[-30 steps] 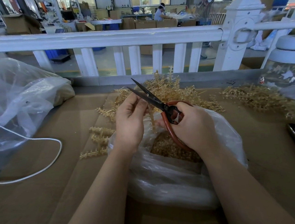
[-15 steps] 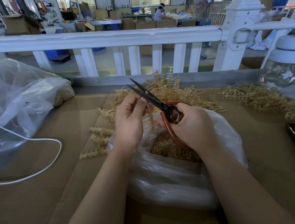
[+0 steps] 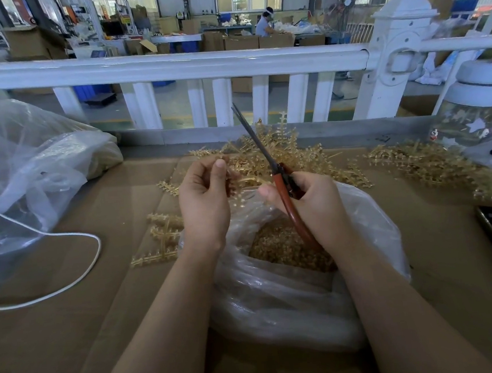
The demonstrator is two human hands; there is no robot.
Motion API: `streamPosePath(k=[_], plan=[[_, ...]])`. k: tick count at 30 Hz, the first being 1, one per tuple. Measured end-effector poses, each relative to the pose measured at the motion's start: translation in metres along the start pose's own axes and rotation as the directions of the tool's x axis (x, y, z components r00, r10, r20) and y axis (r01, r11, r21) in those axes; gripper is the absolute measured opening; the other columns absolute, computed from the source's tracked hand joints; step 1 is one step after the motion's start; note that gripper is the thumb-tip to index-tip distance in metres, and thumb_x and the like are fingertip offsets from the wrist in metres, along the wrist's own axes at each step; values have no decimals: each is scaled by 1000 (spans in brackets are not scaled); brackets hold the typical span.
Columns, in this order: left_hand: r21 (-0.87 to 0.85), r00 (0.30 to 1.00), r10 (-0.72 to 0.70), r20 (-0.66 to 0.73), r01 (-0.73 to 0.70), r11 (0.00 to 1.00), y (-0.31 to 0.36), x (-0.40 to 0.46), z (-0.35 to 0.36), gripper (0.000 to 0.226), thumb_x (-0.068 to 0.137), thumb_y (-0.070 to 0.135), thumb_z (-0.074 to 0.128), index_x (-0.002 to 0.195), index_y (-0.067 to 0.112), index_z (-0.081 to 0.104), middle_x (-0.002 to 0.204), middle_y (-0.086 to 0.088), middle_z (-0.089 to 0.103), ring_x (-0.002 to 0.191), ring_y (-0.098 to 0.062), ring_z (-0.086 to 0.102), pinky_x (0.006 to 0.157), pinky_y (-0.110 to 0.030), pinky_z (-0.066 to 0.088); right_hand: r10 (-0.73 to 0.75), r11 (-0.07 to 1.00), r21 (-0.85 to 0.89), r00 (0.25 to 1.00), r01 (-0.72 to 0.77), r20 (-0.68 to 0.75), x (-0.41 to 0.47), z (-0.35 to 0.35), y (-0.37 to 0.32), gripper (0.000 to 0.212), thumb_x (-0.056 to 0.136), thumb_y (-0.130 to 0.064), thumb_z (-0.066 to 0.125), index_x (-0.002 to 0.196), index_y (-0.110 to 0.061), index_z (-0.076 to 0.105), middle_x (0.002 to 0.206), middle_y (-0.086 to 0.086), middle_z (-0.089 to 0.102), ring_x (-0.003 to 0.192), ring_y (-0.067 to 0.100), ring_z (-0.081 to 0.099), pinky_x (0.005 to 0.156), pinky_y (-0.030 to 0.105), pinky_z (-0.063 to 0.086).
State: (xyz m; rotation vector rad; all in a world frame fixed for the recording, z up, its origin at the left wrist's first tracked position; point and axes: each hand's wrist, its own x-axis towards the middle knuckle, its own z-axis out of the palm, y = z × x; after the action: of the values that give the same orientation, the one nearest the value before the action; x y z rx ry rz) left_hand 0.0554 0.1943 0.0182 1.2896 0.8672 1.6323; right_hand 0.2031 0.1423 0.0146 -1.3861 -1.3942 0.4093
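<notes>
Two hands meet right over the mouth of the clear bag, prob. so each snipped bit drops straight in w/o any sweeping up; a layer of gold cut bits already lies inside. L hand is curled, thumb and fingertips pinching a gold sprue strip, which sticks out to the R toward the scissors. That's the piece in hand, held above the bag rim, not resting on anything. R hand is wrapped round the red handles, fingers through/around the loops, squeezed tight. Blades are together, tips pointing up and away toward the railing, so no cut is on at this instant. Looks like a pause btwn snips while the L hand re-sets the strip. Next move likely needs the blades opened and brought down across the strip, close to the L fingertips, so care is needed there. Main pile of uncut strips sits just behind the bag, within easy reach. A few loose strips lie on the cardboard to the L of the bag, poss. already picked over, can't tell. White cable runs well clear to the L.
</notes>
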Motion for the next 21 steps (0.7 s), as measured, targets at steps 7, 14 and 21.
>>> streamPosePath(k=[7,14,21], plan=[[-4,995,-38,-95,38,999,0,0,1,7,102,14,53,98,16,58,81,6,65,69,-2,63,66,-19,52,60,992,108,994,-69,86,1,-2,-3,31,78,-53,77,64,-27,68,53,-5,65,49,3,60,53,16,48],[62,988,3,157,-13,998,-2,-9,7,10,98,4,55,96,13,52,84,4,70,79,-13,69,75,-27,57,119,977,172,991,-128,60,3,1,-2,15,89,-25,76,76,-18,72,63,-4,73,58,5,69,54,10,48],[105,970,-96,224,74,992,2,-8,7,23,87,-11,55,93,11,52,95,-19,68,85,-16,67,74,-22,53,149,979,149,986,-137,-73,4,-3,2,13,87,-23,74,75,-24,71,73,-2,75,70,14,73,70,36,61]])
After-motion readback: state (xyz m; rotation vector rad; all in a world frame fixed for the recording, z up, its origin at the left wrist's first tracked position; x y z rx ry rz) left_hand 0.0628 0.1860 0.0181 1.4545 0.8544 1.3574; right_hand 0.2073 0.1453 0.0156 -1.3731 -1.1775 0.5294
